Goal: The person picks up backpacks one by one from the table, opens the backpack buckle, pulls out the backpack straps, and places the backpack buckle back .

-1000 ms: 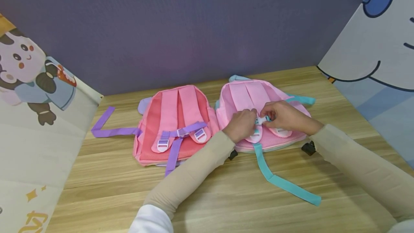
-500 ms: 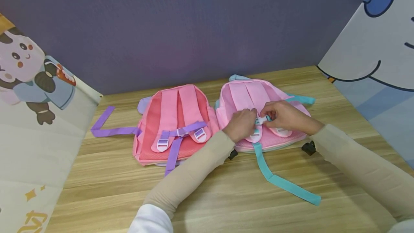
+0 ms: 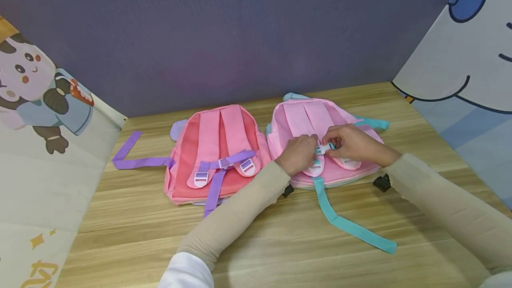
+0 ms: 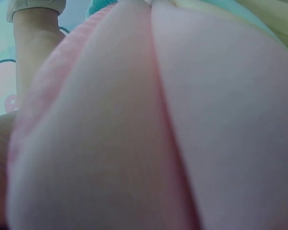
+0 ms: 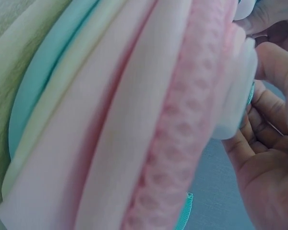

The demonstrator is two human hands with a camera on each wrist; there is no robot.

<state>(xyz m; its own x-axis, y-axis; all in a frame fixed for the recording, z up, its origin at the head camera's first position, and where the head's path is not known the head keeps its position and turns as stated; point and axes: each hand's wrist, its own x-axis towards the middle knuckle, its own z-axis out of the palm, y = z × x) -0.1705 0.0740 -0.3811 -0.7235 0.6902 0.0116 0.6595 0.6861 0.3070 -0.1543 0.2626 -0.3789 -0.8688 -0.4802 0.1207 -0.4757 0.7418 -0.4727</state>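
A light pink backpack (image 3: 334,114) lies straps up on the table. Across its two shoulder straps runs a white side-release buckle (image 3: 323,149) with short teal webbing. At the buckle's left end, my left hand (image 3: 299,154) has its fingers curled, with the fingertips hidden. My right hand (image 3: 356,145) pinches its right end between thumb and fingers. Seen in the right wrist view, my right hand (image 5: 273,158) is beside the backpack's pink mesh edge (image 5: 175,110). Pink fabric (image 4: 134,120) fills most of the left wrist view.
A coral-pink backpack (image 3: 191,146) with purple straps (image 3: 140,162) lies against the left side. A long teal strap (image 3: 360,231) trails over the wooden table (image 3: 280,252) toward the front. Black clips (image 3: 382,183) lie by the front edge. Dark panel (image 3: 240,34) stands behind.
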